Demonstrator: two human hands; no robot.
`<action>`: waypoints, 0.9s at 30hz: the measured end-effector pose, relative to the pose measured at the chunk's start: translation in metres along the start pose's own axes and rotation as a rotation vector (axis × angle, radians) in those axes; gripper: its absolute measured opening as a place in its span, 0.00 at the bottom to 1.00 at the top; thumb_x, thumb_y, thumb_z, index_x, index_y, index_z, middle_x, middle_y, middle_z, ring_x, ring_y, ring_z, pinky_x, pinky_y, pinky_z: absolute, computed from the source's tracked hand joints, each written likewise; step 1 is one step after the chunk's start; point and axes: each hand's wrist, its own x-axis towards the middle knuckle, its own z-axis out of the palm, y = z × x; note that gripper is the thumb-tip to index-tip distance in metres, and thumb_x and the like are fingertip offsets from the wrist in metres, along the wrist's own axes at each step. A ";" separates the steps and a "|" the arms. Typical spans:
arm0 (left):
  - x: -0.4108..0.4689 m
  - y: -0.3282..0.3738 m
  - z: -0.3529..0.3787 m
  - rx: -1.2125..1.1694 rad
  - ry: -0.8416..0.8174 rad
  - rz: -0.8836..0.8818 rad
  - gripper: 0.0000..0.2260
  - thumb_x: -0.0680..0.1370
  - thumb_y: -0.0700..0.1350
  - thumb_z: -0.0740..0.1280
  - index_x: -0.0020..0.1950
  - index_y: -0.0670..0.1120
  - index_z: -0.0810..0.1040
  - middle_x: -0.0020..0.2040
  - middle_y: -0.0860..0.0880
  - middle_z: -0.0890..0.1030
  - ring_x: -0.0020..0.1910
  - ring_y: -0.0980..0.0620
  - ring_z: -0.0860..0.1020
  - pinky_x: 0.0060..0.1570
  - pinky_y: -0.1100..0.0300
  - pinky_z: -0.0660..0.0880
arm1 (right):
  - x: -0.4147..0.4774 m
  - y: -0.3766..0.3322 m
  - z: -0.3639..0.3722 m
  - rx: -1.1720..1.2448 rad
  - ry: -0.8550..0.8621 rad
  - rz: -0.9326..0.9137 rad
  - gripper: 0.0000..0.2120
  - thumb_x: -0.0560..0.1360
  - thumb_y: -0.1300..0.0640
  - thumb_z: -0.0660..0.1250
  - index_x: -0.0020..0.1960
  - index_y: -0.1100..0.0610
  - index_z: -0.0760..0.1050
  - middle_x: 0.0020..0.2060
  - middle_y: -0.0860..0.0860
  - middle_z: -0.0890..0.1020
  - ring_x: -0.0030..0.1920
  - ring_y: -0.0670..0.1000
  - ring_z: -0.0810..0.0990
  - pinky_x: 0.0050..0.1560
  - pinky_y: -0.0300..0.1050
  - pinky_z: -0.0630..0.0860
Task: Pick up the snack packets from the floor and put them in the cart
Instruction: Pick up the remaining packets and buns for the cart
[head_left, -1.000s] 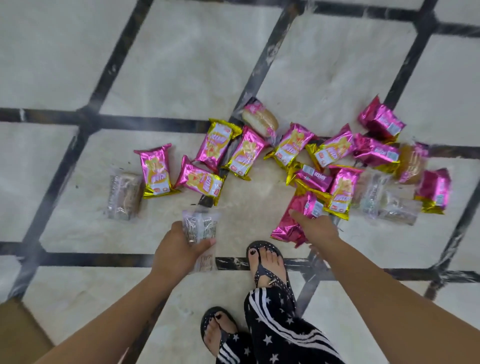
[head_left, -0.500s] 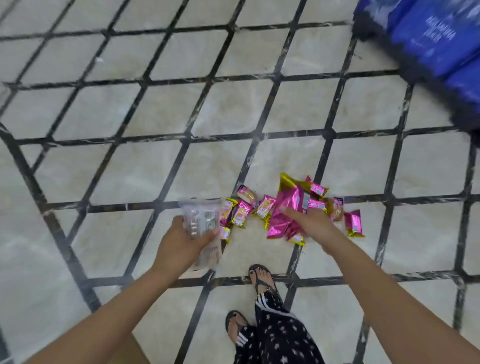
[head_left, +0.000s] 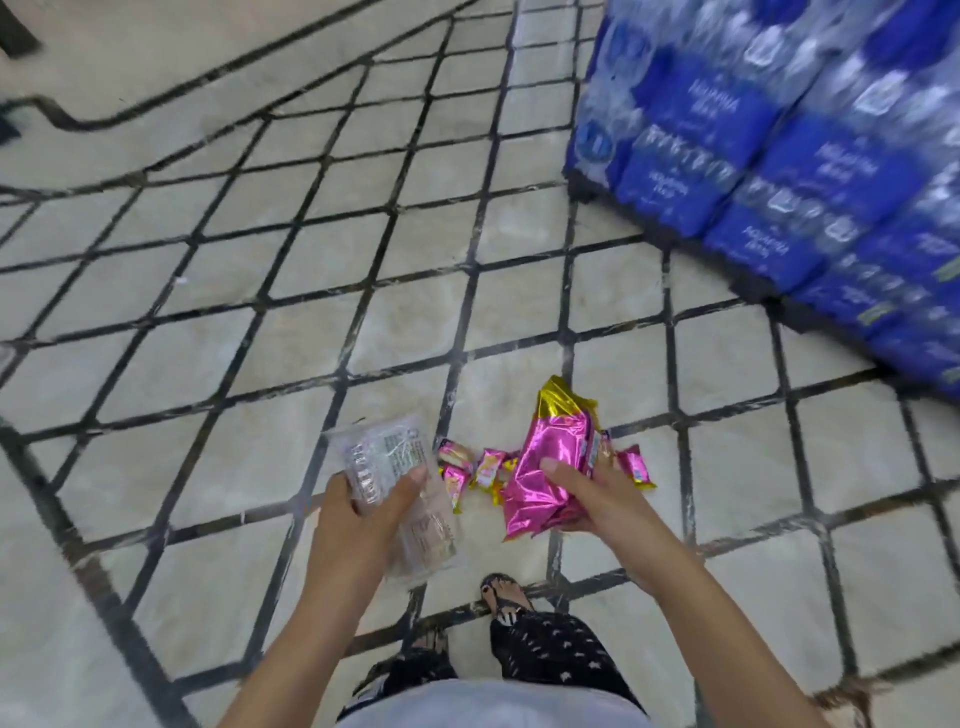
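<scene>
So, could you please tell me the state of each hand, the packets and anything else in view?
left hand: grips clear packets, held up.
right hand: grips pink packets, held up.
loose packets: lying on the floor, not yet picked up.
water bottle packs: wrapped, stacked on the floor.

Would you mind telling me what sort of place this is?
Probably a shop or storeroom: stacked water packs stand on a tiled floor, with snack packets lying on it.
</scene>
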 end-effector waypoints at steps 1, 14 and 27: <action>-0.004 -0.002 0.000 -0.004 -0.021 0.001 0.17 0.73 0.55 0.73 0.57 0.51 0.73 0.50 0.53 0.81 0.47 0.54 0.79 0.40 0.56 0.72 | -0.013 0.002 0.004 0.045 0.042 -0.003 0.15 0.75 0.45 0.68 0.52 0.56 0.79 0.44 0.55 0.86 0.47 0.55 0.85 0.54 0.49 0.80; -0.062 -0.040 -0.009 0.313 -0.507 0.129 0.54 0.51 0.81 0.67 0.69 0.50 0.69 0.62 0.51 0.79 0.59 0.49 0.79 0.60 0.44 0.75 | -0.172 0.091 0.061 0.517 0.611 0.063 0.14 0.77 0.51 0.67 0.57 0.59 0.78 0.43 0.55 0.87 0.43 0.55 0.86 0.48 0.50 0.81; -0.205 -0.072 0.099 0.637 -0.967 0.404 0.32 0.61 0.72 0.72 0.58 0.54 0.77 0.49 0.56 0.84 0.46 0.59 0.82 0.46 0.57 0.78 | -0.341 0.232 0.034 0.730 0.929 0.086 0.12 0.76 0.49 0.68 0.55 0.55 0.78 0.42 0.51 0.87 0.43 0.53 0.86 0.50 0.51 0.82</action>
